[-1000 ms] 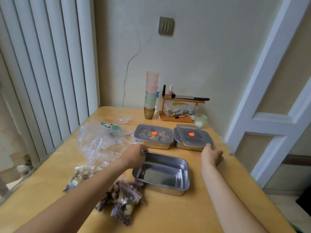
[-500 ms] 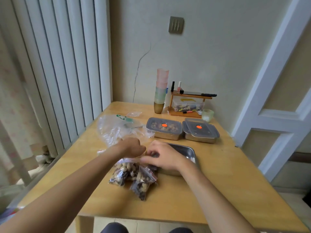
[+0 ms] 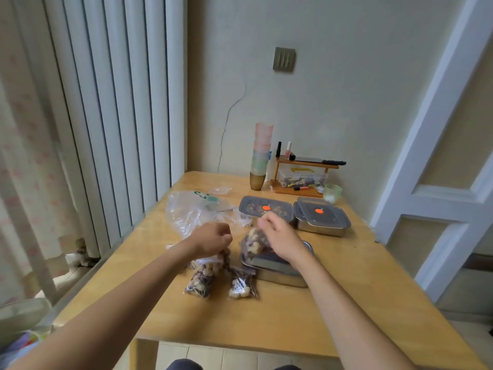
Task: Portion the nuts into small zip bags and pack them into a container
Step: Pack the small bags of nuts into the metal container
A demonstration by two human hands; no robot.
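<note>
Nut bags: right hand (image 3: 280, 240) grips one (image 3: 252, 243) over the open steel container (image 3: 277, 269); left hand (image 3: 213, 237) pinches another (image 3: 204, 276); a third (image 3: 241, 285) awaits on the counter (image 3: 333, 303). Packing barely begun.

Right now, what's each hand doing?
Left hand: gripping a nut bag on the table.
Right hand: holding a nut bag over the open container.

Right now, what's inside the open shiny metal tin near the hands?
The open steel tin mostly hides behind the right hand, which holds a zip bag of nuts over it. Its inside can't be seen.
</note>
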